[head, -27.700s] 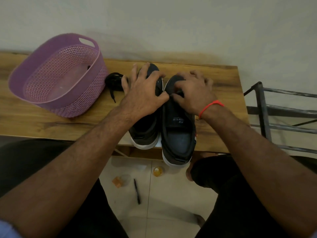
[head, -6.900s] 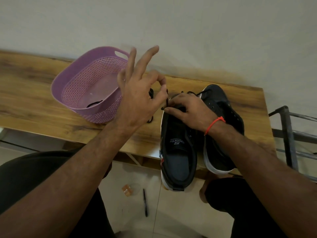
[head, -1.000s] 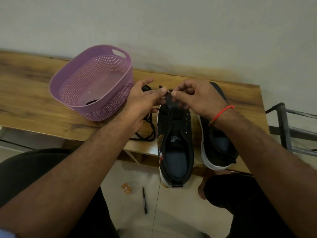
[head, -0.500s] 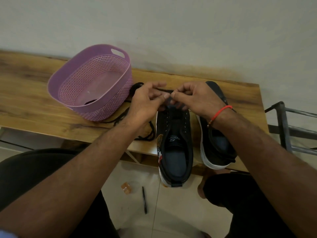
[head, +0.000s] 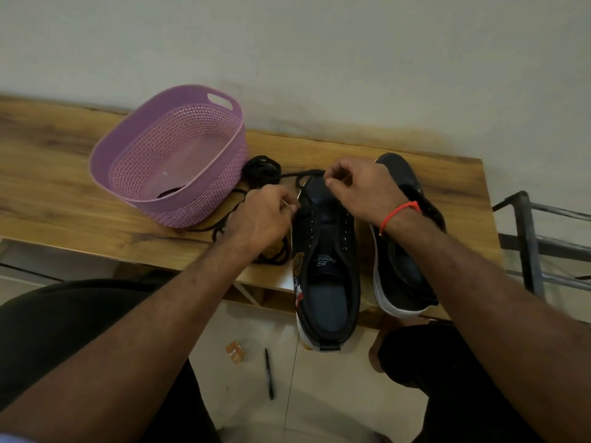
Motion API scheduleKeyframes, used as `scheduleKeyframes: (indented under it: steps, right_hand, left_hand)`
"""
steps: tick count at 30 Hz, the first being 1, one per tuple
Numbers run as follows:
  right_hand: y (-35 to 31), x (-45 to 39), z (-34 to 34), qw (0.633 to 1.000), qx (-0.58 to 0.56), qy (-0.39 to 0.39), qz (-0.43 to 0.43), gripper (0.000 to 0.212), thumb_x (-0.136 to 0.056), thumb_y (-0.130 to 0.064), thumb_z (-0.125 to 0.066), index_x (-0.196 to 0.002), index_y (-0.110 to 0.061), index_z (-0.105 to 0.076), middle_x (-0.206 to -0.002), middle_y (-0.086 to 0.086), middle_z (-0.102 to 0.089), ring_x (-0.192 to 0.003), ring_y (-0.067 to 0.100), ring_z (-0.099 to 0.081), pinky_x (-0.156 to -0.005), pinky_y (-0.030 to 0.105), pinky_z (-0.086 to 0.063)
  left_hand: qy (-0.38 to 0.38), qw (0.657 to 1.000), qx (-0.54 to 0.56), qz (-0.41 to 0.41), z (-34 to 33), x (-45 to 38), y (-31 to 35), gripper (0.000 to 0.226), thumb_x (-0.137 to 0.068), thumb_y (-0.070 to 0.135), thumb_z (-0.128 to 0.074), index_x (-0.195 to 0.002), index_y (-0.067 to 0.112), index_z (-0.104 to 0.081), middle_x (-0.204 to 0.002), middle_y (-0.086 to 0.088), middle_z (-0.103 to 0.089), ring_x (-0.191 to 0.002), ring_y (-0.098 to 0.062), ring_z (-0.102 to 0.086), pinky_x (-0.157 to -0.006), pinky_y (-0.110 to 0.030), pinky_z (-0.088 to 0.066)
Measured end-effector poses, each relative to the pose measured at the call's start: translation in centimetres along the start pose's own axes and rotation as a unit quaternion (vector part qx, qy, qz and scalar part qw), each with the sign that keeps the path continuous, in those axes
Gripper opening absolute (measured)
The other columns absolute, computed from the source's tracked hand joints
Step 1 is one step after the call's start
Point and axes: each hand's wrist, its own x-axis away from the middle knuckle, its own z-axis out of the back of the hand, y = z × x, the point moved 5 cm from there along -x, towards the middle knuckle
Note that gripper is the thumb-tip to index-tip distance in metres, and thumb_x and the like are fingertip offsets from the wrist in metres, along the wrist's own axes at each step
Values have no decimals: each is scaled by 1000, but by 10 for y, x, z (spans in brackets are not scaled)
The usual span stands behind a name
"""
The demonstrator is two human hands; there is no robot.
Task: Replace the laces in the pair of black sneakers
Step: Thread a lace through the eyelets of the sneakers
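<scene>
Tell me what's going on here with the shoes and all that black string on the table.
A person is lacing a pair of black sneakers at a wooden table. The left hand and right hand each pinch a black lace at the toe end of the nearer sneaker, whose other eyelets look empty. The second sneaker sits beside it, to the right. More lace lies loose by a purple basket.

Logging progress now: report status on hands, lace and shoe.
Left hand pinches black lace tip; right hand pinches at toe end of near sneaker. Eyelets mostly unlaced. Loose lace pile beside purple basket; nothing blocking.
</scene>
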Motion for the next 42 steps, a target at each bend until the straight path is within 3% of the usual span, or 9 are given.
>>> scheduleKeyframes:
  steps: [8,13,17,21,24,28,33,37,42]
  right_hand:
    - [-22,-43,-30,992,113,-48,38,28,-99,-27,-52,-123,-19,-64,-128,5,-61,-118,25,-55,-99,43,-47]
    - [-27,-64,-59,951,260,-167,1,38,-95,-45,-56,-131,-31,-60,-132,8,-55,-127,35,-44,-105,51,-34]
    - [-24,-67,-58,953,267,-141,20,26,-98,-37,-54,-121,-32,-65,-128,6,-59,-126,33,-45,-103,52,-30]
    - [-22,-55,-40,983,160,-78,34,23,-97,-42,-55,-115,-36,-70,-119,-2,-66,-121,28,-52,-101,52,-37]
    - [-23,-36,-24,995,58,-61,45,19,-94,-41,-59,-103,-33,-74,-105,-6,-70,-106,22,-60,-93,53,-46]
    - [-23,-12,-3,996,63,-62,33,29,-93,-47,-59,-114,-31,-71,-115,-4,-68,-112,21,-59,-94,51,-48]
    - [-12,29,13,993,79,-53,-72,54,-91,-51,-64,-130,-14,-60,-124,8,-62,-112,21,-58,-96,31,-47]
    - [-4,58,-1,985,70,-104,-121,54,-88,-56,-63,-130,-22,-56,-123,5,-54,-108,21,-55,-90,30,-46]
    - [-6,61,1,984,16,-102,-148,38,-91,-37,-63,-126,-22,-62,-111,0,-63,-100,17,-58,-81,25,-42]
  left_hand:
    - [10,1000,-29,0,19,-1,-6,13,-102,29,-55,-107,36,-65,-108,7,-68,-94,-12,-65,-78,-43,-58]
    - [37,999,-15,-3,23,-4,-7,15,-102,31,-55,-112,36,-65,-112,5,-68,-97,-15,-65,-81,-48,-59]
    - [83,996,7,-29,26,-5,-6,24,-102,24,-54,-123,30,-64,-121,3,-63,-108,-19,-61,-89,-48,-56]
    - [97,992,-70,-38,32,-2,0,42,-102,32,-56,-143,34,-49,-144,6,-54,-133,-27,-42,-108,-52,-29]
    - [104,992,53,-49,37,-4,2,31,-98,37,-64,-129,35,-62,-113,13,-72,-112,-9,-63,-103,-48,-45]
    - [142,965,203,-82,45,0,16,17,-96,27,-70,-112,23,-70,-82,12,-75,-79,9,-68,-69,-10,-50]
    - [61,885,461,32,39,3,17,13,-98,22,-67,-108,15,-63,-77,0,-74,-57,-7,-62,-50,-23,-49]
    - [-41,833,551,35,29,6,30,20,-105,9,-51,-118,5,-66,-101,-11,-78,-83,-20,-76,-71,-29,-63]
    - [-123,850,512,6,23,10,40,51,-95,-14,-36,-130,10,-63,-120,-5,-74,-110,-24,-72,-93,-40,-58]
